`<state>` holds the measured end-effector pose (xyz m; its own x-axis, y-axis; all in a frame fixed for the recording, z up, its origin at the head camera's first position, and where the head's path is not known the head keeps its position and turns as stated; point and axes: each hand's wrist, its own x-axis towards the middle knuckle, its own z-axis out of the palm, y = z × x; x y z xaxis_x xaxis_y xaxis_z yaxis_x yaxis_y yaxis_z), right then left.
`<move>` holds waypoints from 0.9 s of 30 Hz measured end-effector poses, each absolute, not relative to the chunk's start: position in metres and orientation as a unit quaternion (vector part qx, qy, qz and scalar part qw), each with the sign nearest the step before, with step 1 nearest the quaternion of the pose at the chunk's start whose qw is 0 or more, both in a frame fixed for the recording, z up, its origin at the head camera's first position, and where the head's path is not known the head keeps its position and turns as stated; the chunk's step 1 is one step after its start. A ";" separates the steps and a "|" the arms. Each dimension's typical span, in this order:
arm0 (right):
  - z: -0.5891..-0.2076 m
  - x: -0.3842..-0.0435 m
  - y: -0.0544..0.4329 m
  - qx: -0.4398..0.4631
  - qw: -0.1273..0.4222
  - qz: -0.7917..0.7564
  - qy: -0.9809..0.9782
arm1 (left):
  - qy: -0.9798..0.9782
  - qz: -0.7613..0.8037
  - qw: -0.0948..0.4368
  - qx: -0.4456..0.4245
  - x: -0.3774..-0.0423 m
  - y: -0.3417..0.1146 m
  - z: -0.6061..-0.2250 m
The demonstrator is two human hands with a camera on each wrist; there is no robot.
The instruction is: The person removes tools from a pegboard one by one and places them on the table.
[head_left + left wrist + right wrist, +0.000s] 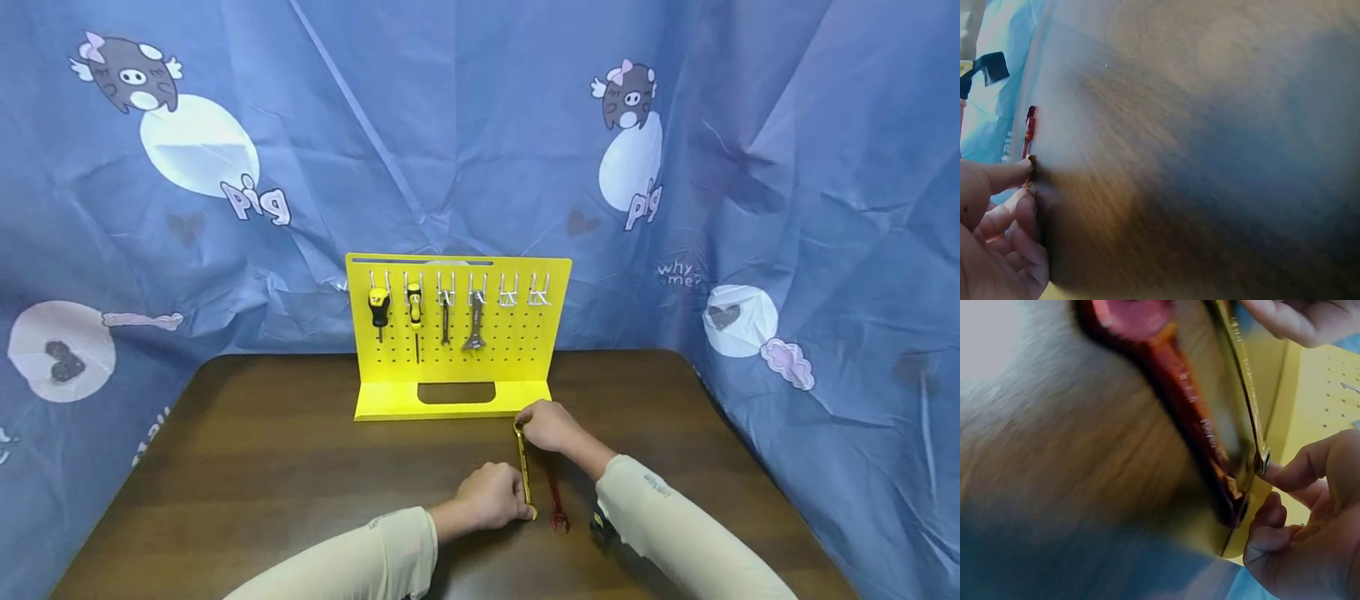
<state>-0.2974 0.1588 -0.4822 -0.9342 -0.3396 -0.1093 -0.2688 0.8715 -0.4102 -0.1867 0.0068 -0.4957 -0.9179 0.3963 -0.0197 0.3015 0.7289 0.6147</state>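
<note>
A gold combination wrench (524,467) lies lengthwise between my two hands, over the brown table. My left hand (491,497) pinches its near, open-jaw end between thumb and fingers; in the left wrist view that end (1030,178) shows edge-on at the fingertips. At the far ring end, my right hand (553,426) holds the wrench by its fingertips, close to the yellow board's base. The right wrist view shows the gold shaft (1247,381) tilted on its edge. Just right of it lies a red wrench (556,500), its upper part hidden under my right hand and forearm.
A yellow pegboard (517,358) stands at the back. On its hooks hang a stubby screwdriver (379,308), a longer screwdriver (415,308), a small wrench (446,321) and a larger wrench (476,325). Beside my right sleeve is a partly hidden black-and-yellow item (600,525).
</note>
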 end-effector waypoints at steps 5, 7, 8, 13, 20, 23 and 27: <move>-0.492 -0.286 0.163 -0.160 0.102 -0.162 0.968 | 0.923 0.322 0.094 0.191 -0.179 0.010 -0.503; -0.490 -0.287 0.164 -0.153 0.104 -0.159 0.970 | 0.925 0.314 0.094 0.192 -0.182 0.012 -0.501; -0.488 -0.288 0.165 -0.151 0.101 -0.157 0.971 | 0.927 0.310 0.091 0.192 -0.184 0.012 -0.499; -0.483 -0.292 0.160 -0.163 0.092 -0.151 0.971 | 0.932 0.295 0.094 0.186 -0.191 0.008 -0.493; -0.479 -0.299 0.157 -0.156 0.093 -0.152 0.972 | 0.935 0.289 0.100 0.182 -0.199 0.004 -0.489; -0.479 -0.300 0.158 -0.153 0.095 -0.157 0.971 | 0.929 0.301 0.106 0.188 -0.200 0.006 -0.491; -0.476 -0.303 0.161 -0.161 0.074 -0.191 0.965 | 0.917 0.332 0.106 0.194 -0.207 0.004 -0.492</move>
